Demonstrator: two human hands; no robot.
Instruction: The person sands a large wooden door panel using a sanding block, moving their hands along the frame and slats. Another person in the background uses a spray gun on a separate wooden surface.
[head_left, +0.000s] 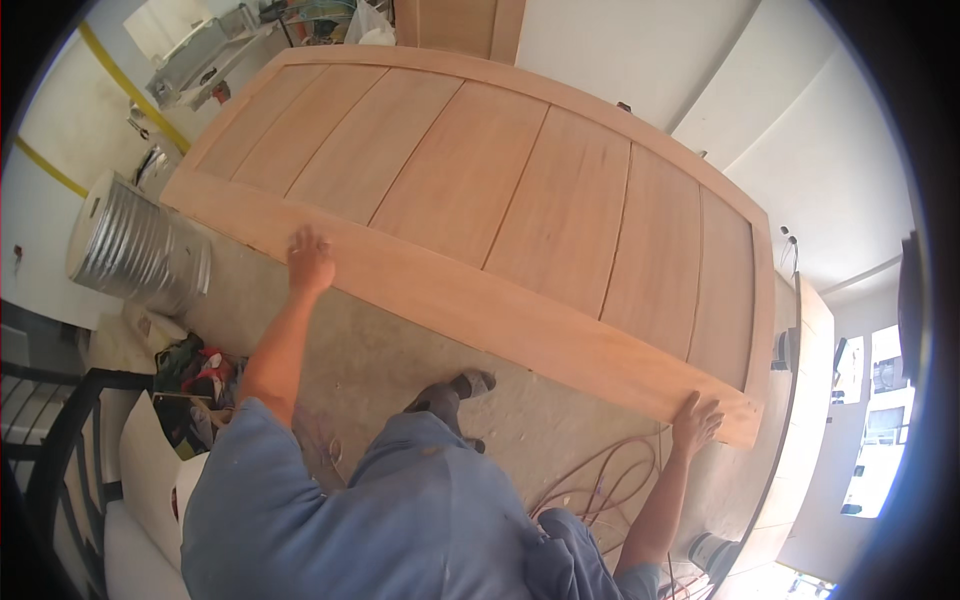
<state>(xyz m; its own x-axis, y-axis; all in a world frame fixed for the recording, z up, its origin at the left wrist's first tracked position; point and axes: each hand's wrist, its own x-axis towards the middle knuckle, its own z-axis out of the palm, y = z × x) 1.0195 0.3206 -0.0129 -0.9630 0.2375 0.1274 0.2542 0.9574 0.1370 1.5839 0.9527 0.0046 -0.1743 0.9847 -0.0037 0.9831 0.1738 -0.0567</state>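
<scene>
A large unpainted wooden door lies flat in front of me, its grooved plank panel set within a raised frame. My left hand rests on the left part of the near stile, palm down and slightly blurred. I see nothing held in it, though the palm's underside is hidden. Towards the right end of the same stile is my right hand, fingers spread on the wood and wrist over the near edge. What supports the door from below is hidden.
A foil-wrapped roll stands at the left. Reddish hose lies coiled on the concrete floor near my right side. Another panel stands at the right, with a bucket beside it. Black metal railing is at lower left.
</scene>
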